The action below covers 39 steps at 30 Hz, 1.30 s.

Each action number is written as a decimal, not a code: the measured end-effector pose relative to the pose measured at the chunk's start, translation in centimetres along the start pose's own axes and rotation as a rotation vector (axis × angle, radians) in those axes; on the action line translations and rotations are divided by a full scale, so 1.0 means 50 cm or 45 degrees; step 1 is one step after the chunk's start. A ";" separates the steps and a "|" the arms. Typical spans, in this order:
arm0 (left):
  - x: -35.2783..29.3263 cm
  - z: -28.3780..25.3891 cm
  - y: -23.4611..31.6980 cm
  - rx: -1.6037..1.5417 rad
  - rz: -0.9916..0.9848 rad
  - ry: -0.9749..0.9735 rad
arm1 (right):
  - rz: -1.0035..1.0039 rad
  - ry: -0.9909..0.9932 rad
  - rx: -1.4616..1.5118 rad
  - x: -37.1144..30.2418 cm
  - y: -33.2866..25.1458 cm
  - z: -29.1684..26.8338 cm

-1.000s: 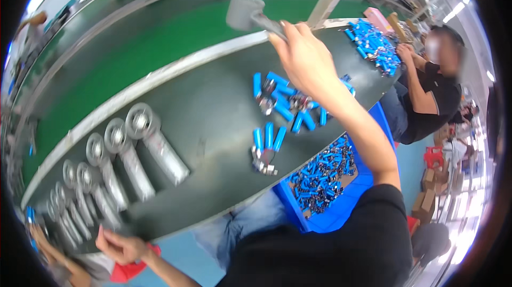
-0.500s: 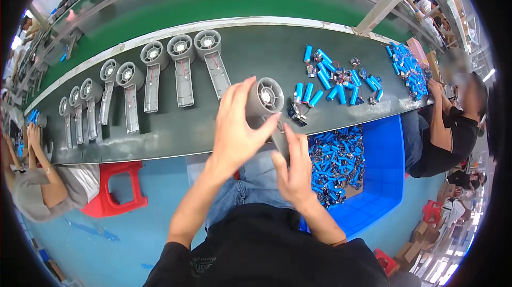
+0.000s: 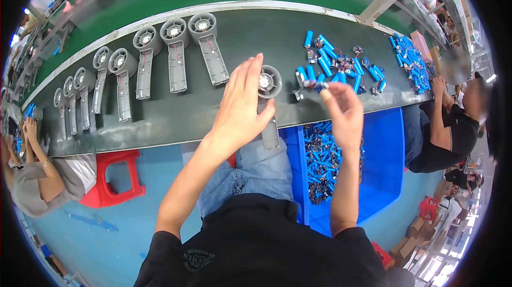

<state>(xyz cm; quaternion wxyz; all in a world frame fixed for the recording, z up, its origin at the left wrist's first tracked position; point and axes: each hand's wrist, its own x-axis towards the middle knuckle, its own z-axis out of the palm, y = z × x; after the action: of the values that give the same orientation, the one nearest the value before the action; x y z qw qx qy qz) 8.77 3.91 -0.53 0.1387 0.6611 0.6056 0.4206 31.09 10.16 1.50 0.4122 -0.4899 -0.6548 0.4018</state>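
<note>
Grey fan housing gripped by left hand, thumb on handle; right hand fingertips pinch blue cell.

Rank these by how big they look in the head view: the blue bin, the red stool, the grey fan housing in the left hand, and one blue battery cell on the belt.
1. blue bin
2. red stool
3. grey fan housing, partly hidden by the left hand
4. blue battery cell

The fisheye bends the edges, so stool against housing is less sure.
</note>
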 end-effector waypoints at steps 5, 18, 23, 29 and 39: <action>-0.005 -0.002 0.002 -0.034 -0.009 0.017 | -0.135 0.016 0.132 0.067 -0.054 -0.048; 0.019 -0.012 0.052 0.043 0.195 0.201 | 0.020 0.035 0.379 0.123 -0.080 -0.074; -0.004 -0.042 0.058 -0.358 0.232 0.330 | 0.108 -0.280 0.303 0.053 -0.121 -0.022; -0.012 -0.100 0.071 -0.296 0.390 0.300 | 0.205 -0.667 0.613 0.008 -0.158 0.071; -0.106 -0.143 0.013 -1.220 -0.013 0.261 | -0.085 -0.666 -0.101 -0.004 -0.067 0.058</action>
<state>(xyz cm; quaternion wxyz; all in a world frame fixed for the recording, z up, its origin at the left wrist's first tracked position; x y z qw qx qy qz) 4.49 -3.45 2.22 0.3691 0.4751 0.3577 0.7142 27.37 8.96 3.61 0.2223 -0.3631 -0.7702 0.4749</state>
